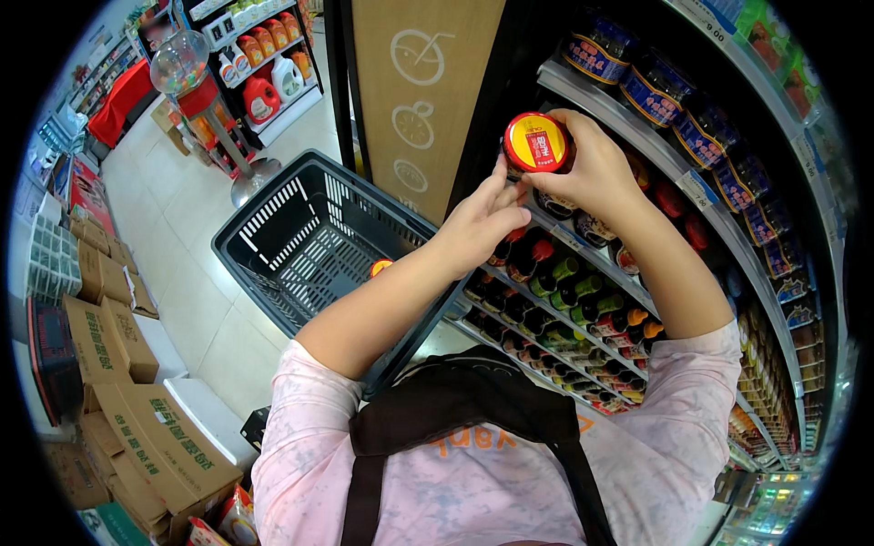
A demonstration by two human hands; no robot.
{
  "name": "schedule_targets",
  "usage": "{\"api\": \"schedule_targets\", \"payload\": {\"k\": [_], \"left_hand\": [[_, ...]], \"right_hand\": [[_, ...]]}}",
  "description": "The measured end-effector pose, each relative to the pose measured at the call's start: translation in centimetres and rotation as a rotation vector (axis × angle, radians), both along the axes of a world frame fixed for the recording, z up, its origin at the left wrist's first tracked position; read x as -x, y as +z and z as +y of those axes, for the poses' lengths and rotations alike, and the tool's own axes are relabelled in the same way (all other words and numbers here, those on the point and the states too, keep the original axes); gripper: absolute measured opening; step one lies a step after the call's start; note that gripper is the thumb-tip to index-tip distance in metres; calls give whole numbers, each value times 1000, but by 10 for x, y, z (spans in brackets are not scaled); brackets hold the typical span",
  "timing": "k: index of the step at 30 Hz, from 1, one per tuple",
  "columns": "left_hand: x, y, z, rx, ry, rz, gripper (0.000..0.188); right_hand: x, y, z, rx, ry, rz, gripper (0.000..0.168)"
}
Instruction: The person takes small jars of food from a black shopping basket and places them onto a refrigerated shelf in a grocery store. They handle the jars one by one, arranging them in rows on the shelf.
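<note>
A jar (536, 142) with a red-rimmed yellow lid is held up in front of the shelving, its lid facing me. My right hand (594, 160) grips it from the right side, thumb low and fingers around the far edge. From the lower left my left hand (488, 218) reaches to the same jar; its index fingertip meets the side, while the other fingers curl beneath. Below my left forearm stands a dark plastic shopping basket (369, 188). Inside it, partly hidden by that arm, shows another red-and-yellow lid (381, 267).
Shelves to the right carry blue-labelled jars (652, 95) and rows of sauce bottles (573, 286), with a price-tag edge (700, 188) close by. A wooden panel (416, 89) rises ahead. A candy dispenser (181, 65) and cardboard boxes (164, 437) stand left.
</note>
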State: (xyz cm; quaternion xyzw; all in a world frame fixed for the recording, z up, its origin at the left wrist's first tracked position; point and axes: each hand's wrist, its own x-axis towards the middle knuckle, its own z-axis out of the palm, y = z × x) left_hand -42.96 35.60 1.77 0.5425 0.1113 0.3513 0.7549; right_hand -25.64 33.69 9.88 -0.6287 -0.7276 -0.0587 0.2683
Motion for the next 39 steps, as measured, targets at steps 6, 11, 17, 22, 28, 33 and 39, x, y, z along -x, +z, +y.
{"api": "schedule_targets", "payload": {"k": [6, 11, 17, 22, 28, 33, 39], "left_hand": [[-17, 3, 12, 90, -22, -5, 77], [-33, -8, 28, 154, -14, -9, 73], [-63, -14, 50, 255, 60, 13, 72], [-86, -10, 69, 409, 124, -16, 53], [-101, 0, 81, 459, 126, 21, 25], [-116, -12, 98, 461, 149, 78, 22], [-125, -15, 108, 421, 137, 132, 28]], "right_hand": [[-8, -1, 13, -40, 20, -12, 68], [-14, 3, 23, 168, -39, 121, 74], [-36, -10, 50, 209, -77, 113, 71], [-38, -16, 69, 180, -261, 95, 64], [-49, -9, 78, 240, -190, 87, 61], [-55, -4, 80, 228, -173, 88, 61], [-62, -2, 81, 213, -171, 92, 61]]}}
